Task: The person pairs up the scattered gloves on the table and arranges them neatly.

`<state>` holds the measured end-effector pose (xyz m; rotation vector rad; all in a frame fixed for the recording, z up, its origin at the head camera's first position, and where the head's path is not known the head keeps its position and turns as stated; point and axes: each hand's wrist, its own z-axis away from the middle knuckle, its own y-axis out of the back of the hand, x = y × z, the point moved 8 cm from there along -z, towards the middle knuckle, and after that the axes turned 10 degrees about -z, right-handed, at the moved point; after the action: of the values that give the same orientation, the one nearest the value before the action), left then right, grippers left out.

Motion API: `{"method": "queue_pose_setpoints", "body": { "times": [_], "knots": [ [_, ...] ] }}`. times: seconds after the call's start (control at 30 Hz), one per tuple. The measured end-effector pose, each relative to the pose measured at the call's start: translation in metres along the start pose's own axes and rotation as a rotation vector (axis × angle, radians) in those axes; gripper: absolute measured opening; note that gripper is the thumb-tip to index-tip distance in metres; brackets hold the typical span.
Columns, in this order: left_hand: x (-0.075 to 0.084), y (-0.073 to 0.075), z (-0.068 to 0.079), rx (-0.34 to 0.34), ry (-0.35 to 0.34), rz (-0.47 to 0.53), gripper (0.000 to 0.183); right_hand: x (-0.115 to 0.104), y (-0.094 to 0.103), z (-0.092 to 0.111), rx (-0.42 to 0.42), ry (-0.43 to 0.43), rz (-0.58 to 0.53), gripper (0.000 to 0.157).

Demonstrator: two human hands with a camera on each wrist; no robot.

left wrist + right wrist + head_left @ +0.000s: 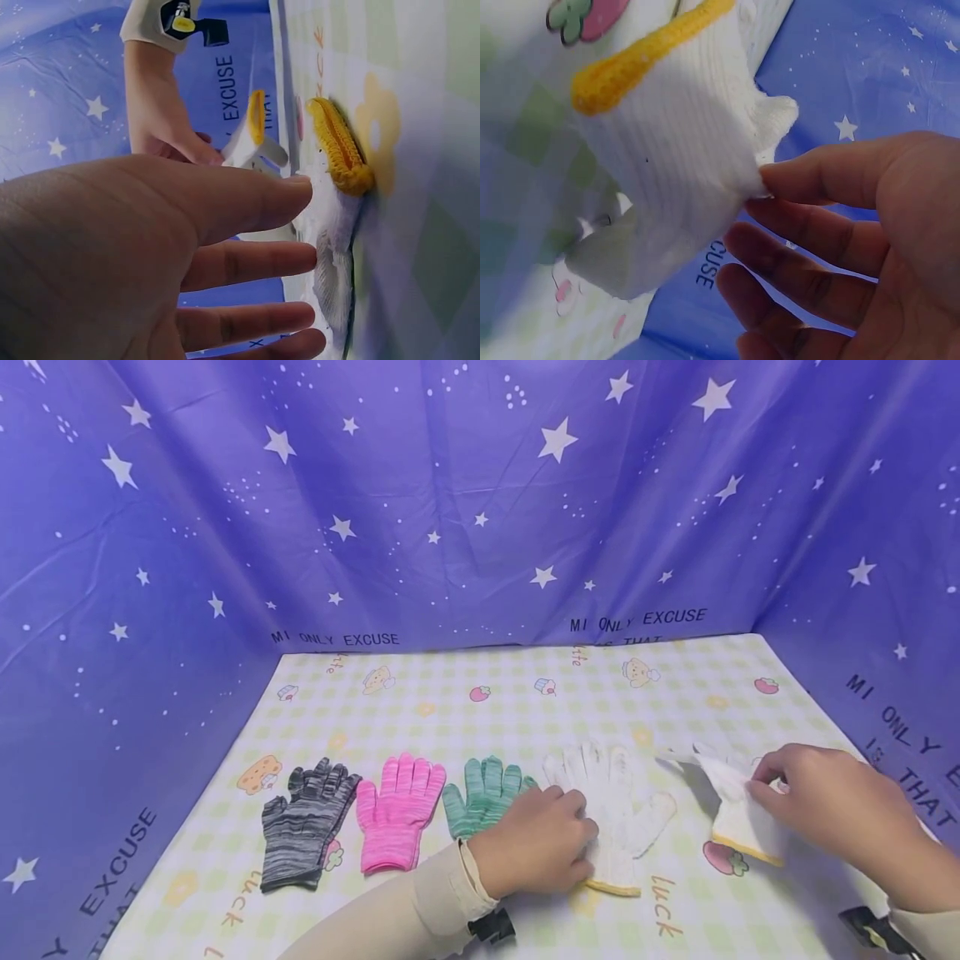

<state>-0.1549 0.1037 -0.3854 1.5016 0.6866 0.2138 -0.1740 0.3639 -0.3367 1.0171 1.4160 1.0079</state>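
Observation:
A white knit glove with a yellow cuff edge (675, 120) hangs tilted from my right hand (832, 802), pinched at its side between thumb and index finger; the other fingers stay apart from it. A second white glove (611, 827) lies flat on the table, fingers toward the back, its yellow cuff (341, 150) toward me. My left hand (536, 839) is at this glove's left edge, fingers extended and spread in the left wrist view. Partly hidden behind the left hand is a green glove (480, 802).
Left of the green glove lie a pink glove (399, 814) and a grey-black glove (307, 827), all in a row. A green-checked cloth (450, 710) with printed pictures covers the table. Purple star-printed curtains (480, 485) enclose the back and sides.

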Motion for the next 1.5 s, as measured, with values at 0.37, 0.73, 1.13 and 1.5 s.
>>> {"method": "queue_pose_setpoints", "body": {
  "times": [0.37,0.73,1.13,1.5],
  "knots": [
    [0.003,-0.006,0.001,-0.051,-0.023,0.004,0.019,-0.004,-0.026,0.005,-0.079,0.003,0.005,0.009],
    [0.006,-0.010,0.001,-0.082,-0.030,0.009,0.020,-0.002,-0.045,0.006,-0.139,-0.020,-0.009,0.008],
    [0.008,-0.009,0.001,-0.077,-0.024,-0.014,0.025,-0.005,-0.062,0.009,-0.126,0.053,-0.002,0.018],
    [0.007,-0.010,0.000,-0.073,-0.002,0.016,0.029,-0.002,-0.069,0.011,-0.085,0.069,0.031,0.025]
  ]
}}
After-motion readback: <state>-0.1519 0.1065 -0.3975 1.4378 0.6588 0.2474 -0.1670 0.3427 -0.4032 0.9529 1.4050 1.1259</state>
